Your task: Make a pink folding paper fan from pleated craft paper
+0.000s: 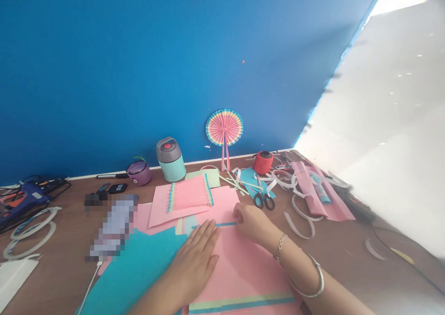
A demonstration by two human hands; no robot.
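A pink paper sheet (250, 264) lies before me, with green and blue bands along its near edge. A thin blue paper strip (225, 224) runs along its far edge. My left hand (200, 252) lies flat on the sheet's left side, fingers stretched out, near the strip's left end. My right hand (252, 220) is closed in a pinch at the strip's right end; its fingertips are partly hidden. Beyond the hands, a pleated pink paper piece (190, 194) with blue and yellow edges rests on more pink paper. A teal sheet (139, 264) spreads under my left forearm.
A finished-looking round paper fan (224, 128) leans on the blue wall. Black-handled scissors (264, 201), a red speaker-like object (263, 162) and loose paper strips (306, 213) lie right. A mint flask (171, 162), purple pot (139, 173), blurred phone (114, 227) and blue glue gun (29, 196) stand left.
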